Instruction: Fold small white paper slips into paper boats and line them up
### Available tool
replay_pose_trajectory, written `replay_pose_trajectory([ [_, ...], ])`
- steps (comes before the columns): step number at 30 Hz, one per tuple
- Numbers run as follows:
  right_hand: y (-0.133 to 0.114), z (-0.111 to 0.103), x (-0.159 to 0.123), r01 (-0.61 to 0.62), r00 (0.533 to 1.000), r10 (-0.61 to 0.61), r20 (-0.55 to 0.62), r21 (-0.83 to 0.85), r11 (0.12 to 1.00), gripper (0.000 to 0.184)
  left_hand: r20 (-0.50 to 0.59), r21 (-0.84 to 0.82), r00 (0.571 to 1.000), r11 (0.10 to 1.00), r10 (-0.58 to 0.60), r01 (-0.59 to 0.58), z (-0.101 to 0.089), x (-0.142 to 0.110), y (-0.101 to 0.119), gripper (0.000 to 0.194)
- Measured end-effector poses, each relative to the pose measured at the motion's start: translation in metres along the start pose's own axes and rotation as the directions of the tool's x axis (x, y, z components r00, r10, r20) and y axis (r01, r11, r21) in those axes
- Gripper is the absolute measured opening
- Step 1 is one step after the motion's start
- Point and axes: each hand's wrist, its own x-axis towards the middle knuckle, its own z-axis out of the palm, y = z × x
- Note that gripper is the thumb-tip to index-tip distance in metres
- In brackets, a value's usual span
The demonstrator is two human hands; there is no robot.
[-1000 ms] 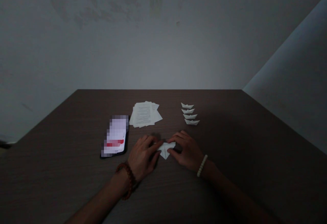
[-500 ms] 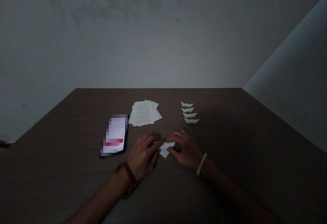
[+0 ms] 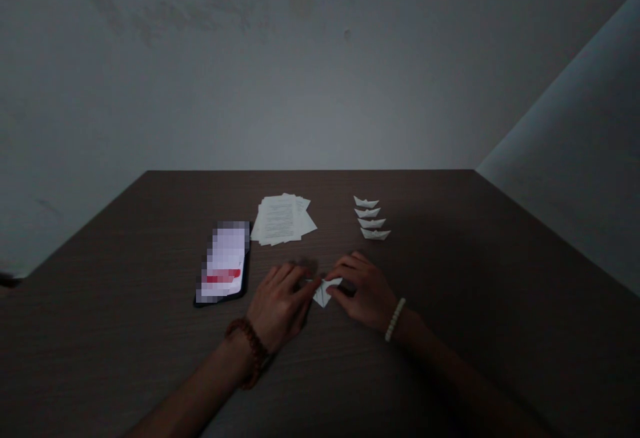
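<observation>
A small folded white paper piece (image 3: 324, 291) lies on the dark wooden table (image 3: 450, 305) between my two hands. My left hand (image 3: 279, 306), with a red bead bracelet on the wrist, presses its fingertips on the paper's left side. My right hand (image 3: 363, 290), wearing a white bead bracelet, pinches the paper's right side with curled fingers. Both hands rest on the tabletop.
A lit phone (image 3: 224, 263) lies left of my hands. A stack of printed paper sheets (image 3: 283, 219) sits beyond them. Several finished paper boats (image 3: 372, 218) stand in a row at the back right. A grey wall rises behind the table.
The hands have closed in slightly on the paper, which shows less than before. The view has drifted a little; nothing else moved.
</observation>
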Motion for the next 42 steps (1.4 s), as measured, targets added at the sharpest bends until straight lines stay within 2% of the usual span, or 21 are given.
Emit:
replay_pose_trajectory([
  [7,-0.0015,-0.0016,0.0011,0.024,1.0,-0.024,-0.005,0.007,1.0,0.017,-0.005,0.078,0.999,0.996,0.041,-0.04,-0.0028,0.0004,0.003,0.034],
  [28,-0.0012,-0.0007,0.0014,0.02,1.0,-0.02,0.003,0.014,1.0,0.019,0.0,0.047,0.999,0.998,0.048,-0.048,-0.0001,-0.0023,-0.0008,0.036],
  [35,-0.0023,-0.0018,0.0015,0.026,1.0,-0.026,0.003,-0.01,1.0,0.023,-0.007,0.04,1.0,0.999,0.026,-0.026,0.001,-0.0028,0.0003,0.029],
  [39,-0.0017,-0.0011,0.0018,0.034,0.999,-0.034,-0.001,-0.006,0.999,0.022,-0.03,-0.007,0.999,0.999,-0.037,0.037,0.0025,-0.0025,0.0006,0.034],
  [42,-0.0008,-0.0015,0.0013,0.033,0.999,-0.033,0.003,-0.001,0.999,0.021,-0.066,-0.085,0.981,0.981,-0.182,0.176,0.0034,-0.0016,-0.0019,0.033],
])
